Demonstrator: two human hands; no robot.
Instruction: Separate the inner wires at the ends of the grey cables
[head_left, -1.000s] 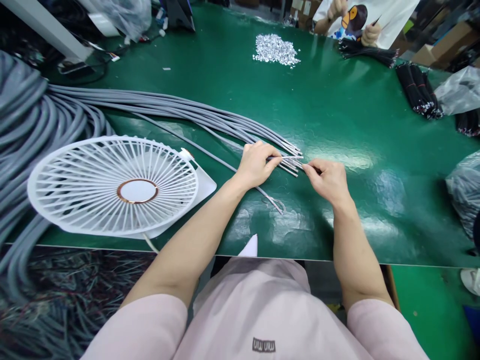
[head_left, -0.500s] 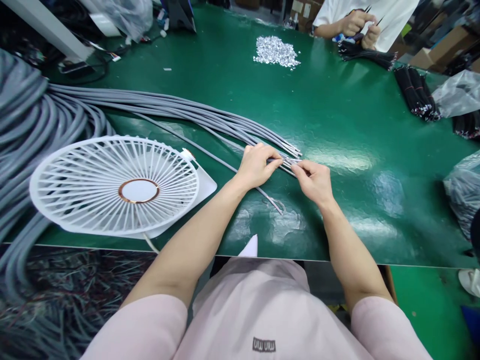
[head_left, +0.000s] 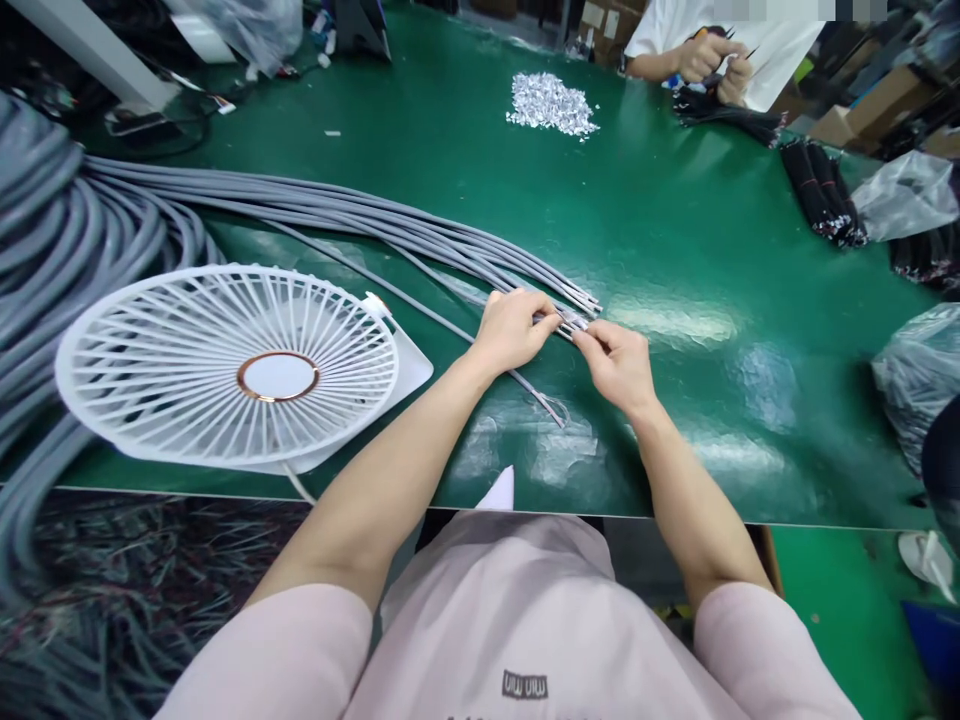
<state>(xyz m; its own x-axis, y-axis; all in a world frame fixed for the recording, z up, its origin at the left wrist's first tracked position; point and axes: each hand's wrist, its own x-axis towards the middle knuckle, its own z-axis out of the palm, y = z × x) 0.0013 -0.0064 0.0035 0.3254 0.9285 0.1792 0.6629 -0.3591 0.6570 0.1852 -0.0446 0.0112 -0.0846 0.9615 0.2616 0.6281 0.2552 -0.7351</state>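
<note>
Long grey cables (head_left: 375,215) run across the green table (head_left: 675,220) and end near my hands. My left hand (head_left: 514,325) pinches one grey cable close to its end, thumb and forefinger together. Just to the right, my right hand (head_left: 615,360) is closed on the thin wires at the tip of that cable; the fingers partly hide them. Several other cable ends lie right behind the fingertips. Nearer to me, a single cable with a frayed, stripped end (head_left: 555,408) rests apart on the table.
A white fan (head_left: 225,370) stands at left, before a thick coil of grey cable (head_left: 45,210). Silvery bits (head_left: 551,105) are heaped at the back. Another person's hands (head_left: 716,65) work over black wires (head_left: 731,115); black bundles (head_left: 821,190) and plastic bags (head_left: 919,370) lie at right.
My right hand has shifted slightly left, closer to my left hand. The left hand stays at nearly the same spot on the cable. The view has moved a little.
</note>
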